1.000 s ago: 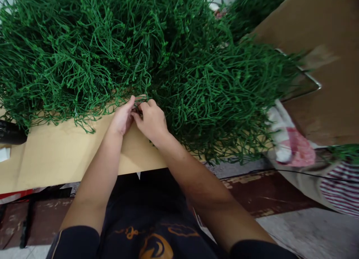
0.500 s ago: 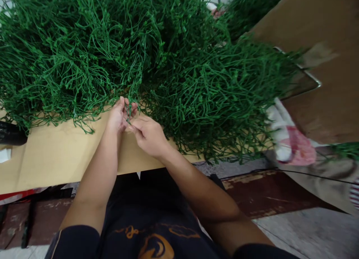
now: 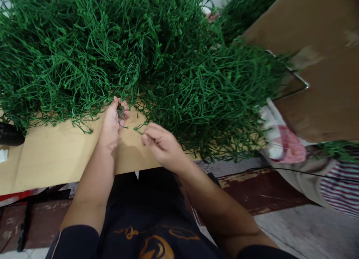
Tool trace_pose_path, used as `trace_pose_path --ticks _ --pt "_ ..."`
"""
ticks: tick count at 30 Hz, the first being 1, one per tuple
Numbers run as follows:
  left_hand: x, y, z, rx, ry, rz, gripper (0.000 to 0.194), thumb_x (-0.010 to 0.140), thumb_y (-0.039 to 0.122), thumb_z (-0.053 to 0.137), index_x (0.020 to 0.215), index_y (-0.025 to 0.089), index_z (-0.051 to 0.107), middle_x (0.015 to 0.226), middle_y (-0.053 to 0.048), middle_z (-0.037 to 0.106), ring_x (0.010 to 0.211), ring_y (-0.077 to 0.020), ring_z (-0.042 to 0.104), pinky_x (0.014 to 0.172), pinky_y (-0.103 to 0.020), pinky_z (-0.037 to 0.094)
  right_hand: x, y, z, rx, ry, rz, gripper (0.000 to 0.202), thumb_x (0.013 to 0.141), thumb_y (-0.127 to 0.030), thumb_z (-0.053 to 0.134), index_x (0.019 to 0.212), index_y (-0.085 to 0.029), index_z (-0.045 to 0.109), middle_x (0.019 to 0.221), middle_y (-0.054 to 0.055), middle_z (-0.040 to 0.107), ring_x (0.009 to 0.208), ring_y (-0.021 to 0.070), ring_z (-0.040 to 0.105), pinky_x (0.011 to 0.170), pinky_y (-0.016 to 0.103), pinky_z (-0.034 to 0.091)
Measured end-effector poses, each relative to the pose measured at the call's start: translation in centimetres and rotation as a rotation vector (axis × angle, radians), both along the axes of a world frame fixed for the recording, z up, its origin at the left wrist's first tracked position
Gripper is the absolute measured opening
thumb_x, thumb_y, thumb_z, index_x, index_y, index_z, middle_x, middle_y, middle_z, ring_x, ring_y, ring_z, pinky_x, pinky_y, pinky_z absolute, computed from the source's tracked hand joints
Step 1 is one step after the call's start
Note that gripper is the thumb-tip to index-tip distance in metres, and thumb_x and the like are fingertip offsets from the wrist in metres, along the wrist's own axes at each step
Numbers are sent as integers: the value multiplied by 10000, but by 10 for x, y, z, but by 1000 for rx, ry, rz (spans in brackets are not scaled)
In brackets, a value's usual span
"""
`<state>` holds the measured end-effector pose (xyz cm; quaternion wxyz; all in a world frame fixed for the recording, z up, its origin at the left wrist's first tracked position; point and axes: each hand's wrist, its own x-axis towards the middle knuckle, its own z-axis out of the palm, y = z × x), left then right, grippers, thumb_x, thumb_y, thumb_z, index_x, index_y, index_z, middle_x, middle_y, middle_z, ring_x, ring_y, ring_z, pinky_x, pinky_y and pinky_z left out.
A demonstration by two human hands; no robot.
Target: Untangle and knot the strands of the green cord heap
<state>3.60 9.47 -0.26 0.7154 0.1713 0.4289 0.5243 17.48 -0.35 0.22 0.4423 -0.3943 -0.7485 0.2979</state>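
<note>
Now the left hand [image 3: 113,118] rests at the front edge of a big pile of green plastic stems [image 3: 134,53], its fingers [image 3: 123,111] curled together around a small green sprig [image 3: 120,112]. Just beside it, the right hand [image 3: 162,146] is above the desk [image 3: 50,154], thumb and fingers [image 3: 147,138] pinched on 1 thin green strand [image 3: 139,129]. At the right, brown cardboard [image 3: 316,38] stands near a white and pink cloth [image 3: 283,143].

Even, diffuse light is provided; no glare is seen. A soft shadow is cast just below the left hand [image 3: 113,118]. Edges are stretched, and the right hand [image 3: 162,146] is slightly motion-blurred.
</note>
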Motion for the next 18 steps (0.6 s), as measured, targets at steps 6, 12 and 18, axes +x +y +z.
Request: trace_pose_path --ticks 6,12,18 --pt "2 1 2 108 63 -233 272 817 425 548 724 171 526 535 58 457 379 -6 407 354 -125 319 16 14 -1 -41 47 -152 263 887 -272 412 687 -165 546 727 30 482 677 119 477 616 280 400" --pt "0 -7 3 321 174 -463 222 735 353 668 789 146 610 603 46 518 446 1 445 416 -123 345 13 21 -7 171 -165 -293 176 843 -221 476 722 -172 593 776 56 544 772 160 517 690 322 441" --pt "-4 -5 -4 444 224 -562 264 647 337 741 814 154 649 820 5 627 684 -57 558 590 -169 431 12 27 -12 311 -292 -395 171 836 -211 499 759 -180 649 745 53 579 743 162 526 674 325 448"
